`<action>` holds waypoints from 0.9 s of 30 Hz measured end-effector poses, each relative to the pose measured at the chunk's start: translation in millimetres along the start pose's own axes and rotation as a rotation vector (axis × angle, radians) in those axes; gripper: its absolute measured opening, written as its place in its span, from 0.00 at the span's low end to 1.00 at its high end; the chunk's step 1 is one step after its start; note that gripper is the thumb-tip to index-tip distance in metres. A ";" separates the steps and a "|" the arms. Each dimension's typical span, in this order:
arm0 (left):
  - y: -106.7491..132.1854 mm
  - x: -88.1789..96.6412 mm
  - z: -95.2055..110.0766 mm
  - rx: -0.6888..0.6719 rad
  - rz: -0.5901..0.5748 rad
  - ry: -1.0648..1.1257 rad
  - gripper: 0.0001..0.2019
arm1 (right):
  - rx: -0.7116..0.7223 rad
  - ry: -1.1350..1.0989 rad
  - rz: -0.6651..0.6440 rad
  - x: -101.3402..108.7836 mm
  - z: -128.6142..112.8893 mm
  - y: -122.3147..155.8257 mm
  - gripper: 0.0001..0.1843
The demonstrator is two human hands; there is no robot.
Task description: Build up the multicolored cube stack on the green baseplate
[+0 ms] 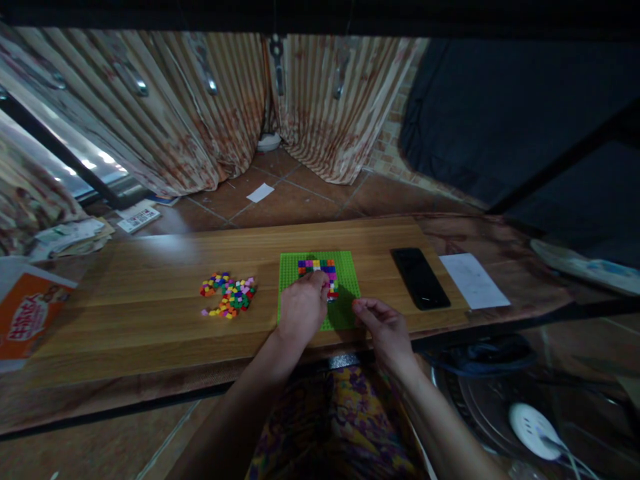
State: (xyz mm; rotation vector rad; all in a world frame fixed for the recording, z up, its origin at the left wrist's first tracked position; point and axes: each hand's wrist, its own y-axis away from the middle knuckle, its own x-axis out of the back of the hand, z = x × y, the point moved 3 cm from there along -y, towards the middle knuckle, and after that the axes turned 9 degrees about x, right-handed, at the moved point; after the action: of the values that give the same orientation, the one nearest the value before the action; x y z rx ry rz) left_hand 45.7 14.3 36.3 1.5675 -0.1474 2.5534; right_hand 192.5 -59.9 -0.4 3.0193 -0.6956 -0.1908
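Note:
A green studded baseplate (345, 319) lies on the wooden board, and small building bricks (327, 265) in many colours are set in rows on its middle. My left hand (304, 303) reaches over the plate with its fingers closed at the bricks. Its fingertips are partly hidden, so I cannot make out what is in them. Just off the plate's right edge, my right hand (387, 327) pinches a small orange-red brick (356, 303) between thumb and forefinger. To the left lies a loose pile of multicoloured bricks (231, 293).
A black phone (420, 277) and a white paper sheet (474, 280) lie to the right on the wooden board (165, 267) and beside it. An orange-and-white bag (33, 313) stands at the far left. Curtains (200, 120) hang beyond; a white power strip (534, 430) sits low at right.

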 end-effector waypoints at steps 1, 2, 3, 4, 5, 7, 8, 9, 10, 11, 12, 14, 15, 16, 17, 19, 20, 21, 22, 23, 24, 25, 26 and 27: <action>-0.2 -0.1 0.3 0.000 0.007 0.005 0.07 | -0.002 -0.005 -0.002 -0.7 0.1 -0.7 0.18; -0.3 -0.6 0.3 0.000 0.014 0.012 0.07 | -0.002 -0.005 -0.004 -1.3 0.1 -1.2 0.17; -0.2 -1.3 0.1 0.003 0.021 0.018 0.07 | 0.002 0.001 -0.007 -1.9 0.1 -1.6 0.17; -0.1 -2.3 -0.4 0.008 0.025 0.023 0.07 | 0.007 0.012 -0.010 -2.3 0.0 -1.9 0.17; 0.2 -3.4 -1.0 0.012 0.027 0.027 0.07 | 0.014 0.026 -0.010 -2.6 -0.1 -2.1 0.17; 1.1 -5.6 -2.2 0.002 0.025 0.029 0.08 | 0.022 0.044 -0.011 -2.8 -0.1 -2.4 0.17; 1.7 -6.5 -2.7 -0.012 0.024 0.025 0.09 | 0.022 0.044 -0.011 -2.8 0.1 -2.4 0.17; 2.4 -7.3 -3.1 -0.031 0.025 0.018 0.10 | 0.019 0.041 -0.009 -2.7 0.3 -2.4 0.17; 3.2 -7.9 -3.5 -0.054 0.027 0.010 0.12 | 0.017 0.035 -0.010 -2.6 0.5 -2.5 0.17; 4.0 -8.3 -3.7 -0.079 0.032 0.000 0.14 | 0.016 0.027 -0.013 -2.6 0.7 -2.5 0.18; 4.9 -8.7 -3.9 -0.104 0.040 -0.010 0.15 | 0.017 0.017 -0.016 -2.7 0.7 -2.5 0.18; 6.7 -9.4 -3.8 -0.147 0.055 -0.035 0.15 | 0.021 -0.008 -0.020 -3.1 0.6 -2.7 0.17; 7.6 -9.8 -3.4 -0.166 0.059 -0.053 0.14 | 0.020 -0.021 -0.023 -3.4 0.4 -2.8 0.17; 8.7 -10.2 -2.8 -0.183 0.061 -0.075 0.13 | 0.018 -0.034 -0.023 -3.7 0.2 -3.0 0.17; 9.8 -10.6 -2.0 -0.198 0.062 -0.101 0.12 | 0.015 -0.049 -0.019 -3.9 -0.1 -3.2 0.16; 12.4 -11.1 0.0 -0.229 0.068 -0.157 0.11 | 0.017 -0.078 -0.015 -4.4 -1.5 -3.8 0.16; 13.7 -11.2 1.1 -0.246 0.073 -0.183 0.10 | 0.024 -0.090 -0.014 -4.7 -2.5 -4.1 0.16; 15.1 -11.0 2.1 -0.263 0.080 -0.208 0.10 | 0.031 -0.095 -0.019 -5.0 -3.7 -4.3 0.16; 16.4 -10.7 3.1 -0.280 0.086 -0.231 0.10 | 0.037 -0.092 -0.027 -5.5 -5.0 -4.4 0.16; 17.6 -10.4 4.0 -0.297 0.089 -0.251 0.11 | 0.040 -0.084 -0.037 -6.2 -6.2 -4.4 0.16; 18.8 -10.1 4.6 -0.312 0.088 -0.268 0.11 | 0.038 -0.071 -0.049 -7.0 -7.4 -4.1 0.16; 19.9 -9.6 5.0 -0.322 0.088 -0.281 0.11 | 0.035 -0.060 -0.058 -8.0 -8.4 -3.6 0.16; 20.9 -9.3 5.2 -0.328 0.087 -0.289 0.12 | 0.032 -0.052 -0.065 -9.0 -9.5 -2.8 0.16; 22.0 -9.0 5.0 -0.331 0.088 -0.290 0.12 | 0.031 -0.046 -0.068 -10.0 -10.6 -1.9 0.16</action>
State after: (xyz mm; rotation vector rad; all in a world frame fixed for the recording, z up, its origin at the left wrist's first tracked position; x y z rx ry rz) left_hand 50.4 -8.8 30.3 1.8114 -0.6469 2.1976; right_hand 185.7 -53.7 11.1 3.0802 -0.6051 -0.2542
